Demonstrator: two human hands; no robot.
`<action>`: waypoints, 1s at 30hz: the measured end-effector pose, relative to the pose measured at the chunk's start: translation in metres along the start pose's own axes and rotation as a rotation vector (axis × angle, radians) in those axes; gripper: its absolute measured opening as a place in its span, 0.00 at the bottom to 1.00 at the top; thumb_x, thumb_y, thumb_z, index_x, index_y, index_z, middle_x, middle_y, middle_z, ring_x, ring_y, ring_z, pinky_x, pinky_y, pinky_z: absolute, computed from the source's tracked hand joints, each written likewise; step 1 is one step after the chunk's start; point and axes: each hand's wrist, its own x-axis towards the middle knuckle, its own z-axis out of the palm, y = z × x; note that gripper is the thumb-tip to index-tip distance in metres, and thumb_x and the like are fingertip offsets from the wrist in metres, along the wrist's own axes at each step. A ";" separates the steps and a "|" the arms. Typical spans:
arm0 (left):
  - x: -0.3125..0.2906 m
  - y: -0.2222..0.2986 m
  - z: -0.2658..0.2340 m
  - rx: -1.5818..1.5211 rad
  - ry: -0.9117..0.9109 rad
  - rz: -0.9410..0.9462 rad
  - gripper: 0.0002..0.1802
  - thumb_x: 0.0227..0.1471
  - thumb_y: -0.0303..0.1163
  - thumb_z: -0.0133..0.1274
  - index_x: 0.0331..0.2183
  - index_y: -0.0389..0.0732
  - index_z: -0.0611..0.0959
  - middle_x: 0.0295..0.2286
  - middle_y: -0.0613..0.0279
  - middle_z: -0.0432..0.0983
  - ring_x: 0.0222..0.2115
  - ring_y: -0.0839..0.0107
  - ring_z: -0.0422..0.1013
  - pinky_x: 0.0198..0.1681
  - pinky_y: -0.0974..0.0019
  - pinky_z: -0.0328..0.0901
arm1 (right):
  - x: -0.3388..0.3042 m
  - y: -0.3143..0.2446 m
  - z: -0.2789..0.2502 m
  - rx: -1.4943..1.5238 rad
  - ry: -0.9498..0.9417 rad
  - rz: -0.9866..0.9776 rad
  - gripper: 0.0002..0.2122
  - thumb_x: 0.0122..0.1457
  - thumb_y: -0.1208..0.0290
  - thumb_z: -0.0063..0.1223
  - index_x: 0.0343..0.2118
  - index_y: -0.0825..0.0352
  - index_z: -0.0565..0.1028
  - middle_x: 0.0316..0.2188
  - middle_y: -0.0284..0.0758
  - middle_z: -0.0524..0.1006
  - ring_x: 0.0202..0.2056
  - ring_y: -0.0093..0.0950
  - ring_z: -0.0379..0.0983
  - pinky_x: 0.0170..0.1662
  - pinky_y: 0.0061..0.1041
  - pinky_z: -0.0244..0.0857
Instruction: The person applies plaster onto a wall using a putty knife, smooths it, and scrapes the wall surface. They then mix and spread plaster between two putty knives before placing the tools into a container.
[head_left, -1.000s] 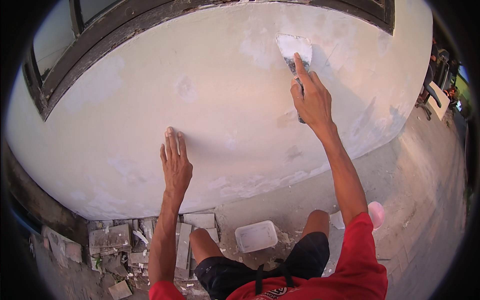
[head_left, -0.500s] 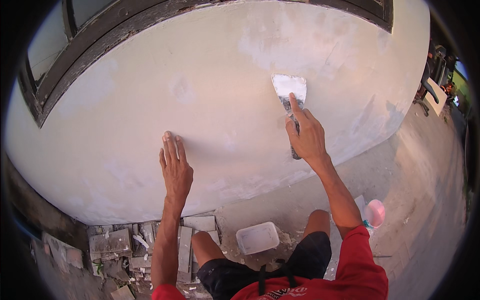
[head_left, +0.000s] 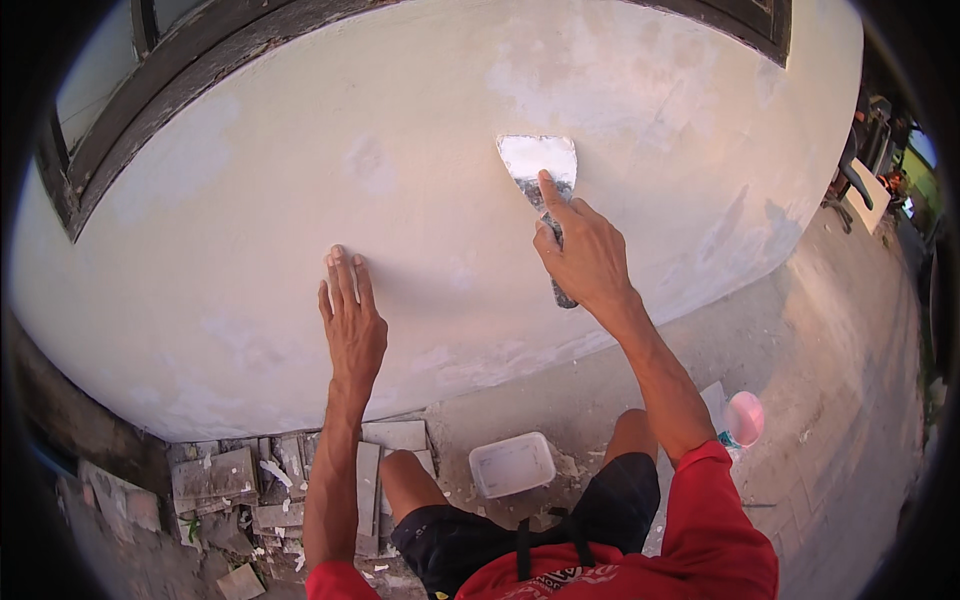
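My right hand [head_left: 587, 252] is closed round the dark handle of a putty knife [head_left: 540, 157], its forefinger stretched along the blade. White filler coats the wide blade, which lies against the cream wall [head_left: 420, 190]. My left hand [head_left: 352, 320] has its fingers stretched out, and their tips touch the wall to the left of the knife. Nothing is held in it. Pale whitish patches mark the wall's surface in several places. Part of the knife's handle is hidden by my right hand.
Below, between my knees, a white rectangular tub [head_left: 512, 466] stands on the ground. Stacked broken tiles [head_left: 215, 478] lie along the wall's foot at left. A pink bucket [head_left: 745, 419] is at the right. A dark wooden window frame [head_left: 180, 95] borders the wall above.
My right hand and the putty knife have moved left and slightly up over the wall. The left hand stays in nearly the same place on the wall.
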 end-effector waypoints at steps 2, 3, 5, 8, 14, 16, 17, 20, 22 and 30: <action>0.002 -0.002 0.000 0.001 -0.006 -0.006 0.44 0.42 0.09 0.41 0.64 0.33 0.55 0.65 0.40 0.43 0.66 0.46 0.44 0.64 0.43 0.48 | 0.007 0.006 -0.018 0.020 0.174 -0.019 0.28 0.59 0.68 0.51 0.63 0.67 0.63 0.25 0.40 0.72 0.21 0.33 0.72 0.26 0.34 0.68; 0.001 -0.002 -0.001 -0.001 -0.013 -0.004 0.44 0.42 0.10 0.41 0.64 0.32 0.55 0.65 0.40 0.43 0.66 0.46 0.44 0.64 0.43 0.47 | 0.023 0.012 -0.027 0.041 0.245 0.017 0.27 0.59 0.68 0.51 0.63 0.67 0.63 0.25 0.39 0.72 0.22 0.33 0.72 0.26 0.34 0.68; 0.005 0.001 0.002 0.011 -0.020 -0.005 0.44 0.42 0.10 0.41 0.64 0.32 0.55 0.65 0.40 0.42 0.66 0.47 0.44 0.65 0.43 0.46 | 0.048 0.007 -0.040 0.079 0.309 0.043 0.27 0.60 0.69 0.51 0.63 0.67 0.63 0.25 0.39 0.72 0.23 0.32 0.73 0.27 0.33 0.68; 0.006 0.001 0.002 0.006 -0.037 -0.019 0.43 0.43 0.10 0.41 0.64 0.31 0.55 0.65 0.40 0.42 0.67 0.47 0.43 0.66 0.42 0.44 | 0.056 -0.007 -0.027 0.316 0.043 0.331 0.27 0.60 0.70 0.51 0.63 0.66 0.63 0.25 0.38 0.72 0.26 0.32 0.74 0.29 0.33 0.69; 0.005 -0.006 0.001 -0.024 0.003 0.013 0.47 0.39 0.10 0.43 0.64 0.33 0.53 0.65 0.39 0.40 0.66 0.45 0.43 0.65 0.41 0.45 | -0.038 -0.005 0.020 -0.035 -0.059 0.009 0.30 0.60 0.70 0.51 0.66 0.64 0.58 0.29 0.38 0.73 0.25 0.31 0.73 0.29 0.32 0.69; 0.001 -0.003 -0.003 -0.019 -0.015 0.006 0.46 0.40 0.10 0.43 0.63 0.31 0.54 0.65 0.38 0.41 0.67 0.45 0.42 0.66 0.41 0.44 | -0.027 0.002 0.011 0.007 -0.057 -0.010 0.31 0.60 0.70 0.52 0.66 0.64 0.57 0.29 0.38 0.72 0.24 0.31 0.73 0.29 0.32 0.69; -0.002 -0.003 -0.003 -0.022 -0.025 0.002 0.45 0.40 0.10 0.43 0.63 0.31 0.55 0.65 0.37 0.41 0.67 0.45 0.42 0.66 0.41 0.44 | -0.012 0.004 0.006 0.028 0.090 0.004 0.32 0.59 0.70 0.52 0.66 0.64 0.57 0.29 0.38 0.72 0.24 0.31 0.72 0.29 0.32 0.69; -0.006 0.000 -0.004 -0.020 -0.022 0.000 0.45 0.40 0.10 0.42 0.63 0.31 0.55 0.65 0.38 0.41 0.67 0.46 0.41 0.66 0.40 0.44 | -0.005 0.011 0.012 0.038 0.188 0.040 0.32 0.58 0.70 0.53 0.66 0.64 0.57 0.28 0.38 0.71 0.24 0.30 0.72 0.29 0.31 0.69; -0.007 0.003 -0.001 -0.046 -0.007 0.026 0.45 0.40 0.10 0.42 0.63 0.32 0.55 0.65 0.40 0.41 0.67 0.46 0.42 0.65 0.39 0.46 | -0.026 0.015 0.033 0.017 0.120 0.068 0.33 0.57 0.70 0.54 0.66 0.64 0.57 0.28 0.37 0.71 0.23 0.30 0.72 0.28 0.31 0.70; 0.003 -0.011 0.008 0.012 0.063 0.050 0.45 0.41 0.11 0.43 0.64 0.37 0.56 0.65 0.42 0.44 0.66 0.47 0.45 0.64 0.40 0.50 | -0.109 0.021 0.066 -0.037 -0.127 0.064 0.32 0.56 0.70 0.55 0.66 0.57 0.60 0.28 0.35 0.72 0.23 0.31 0.73 0.25 0.31 0.69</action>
